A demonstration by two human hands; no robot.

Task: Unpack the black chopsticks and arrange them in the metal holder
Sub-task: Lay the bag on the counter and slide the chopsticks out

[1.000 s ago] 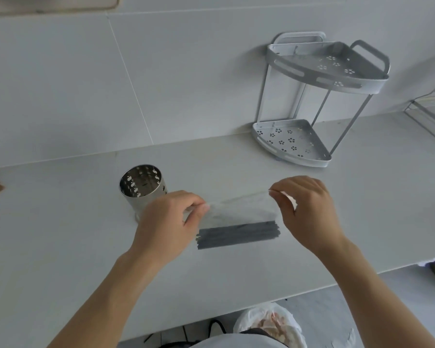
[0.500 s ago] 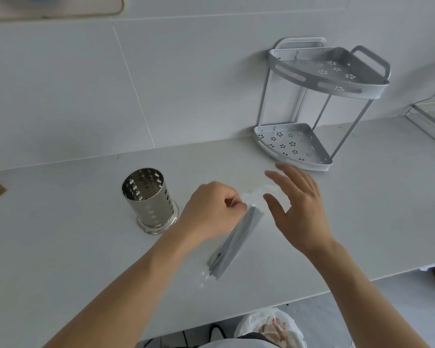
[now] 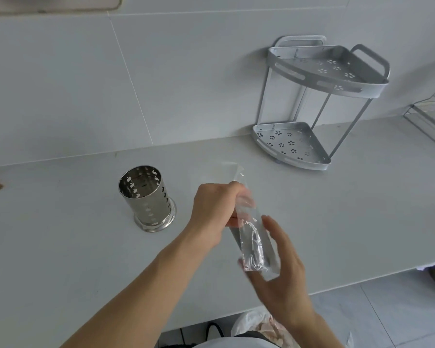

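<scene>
The clear plastic packet (image 3: 251, 237) of black chopsticks (image 3: 256, 243) is gripped around its middle by the left hand (image 3: 215, 209) and held tilted above the countertop (image 3: 73, 247) — its lower end is cupped by the straight, relaxed fingers of the right hand (image 3: 284, 275). The perforated metal holder (image 3: 146, 197) stands upright just left of the hands — apart from them.

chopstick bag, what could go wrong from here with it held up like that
The clear bag is gripped only by the left hand; the right hand is open beneath it, so the chopsticks might slide out onto the counter. The metal holder stands close to the left forearm and could get knocked.
</scene>
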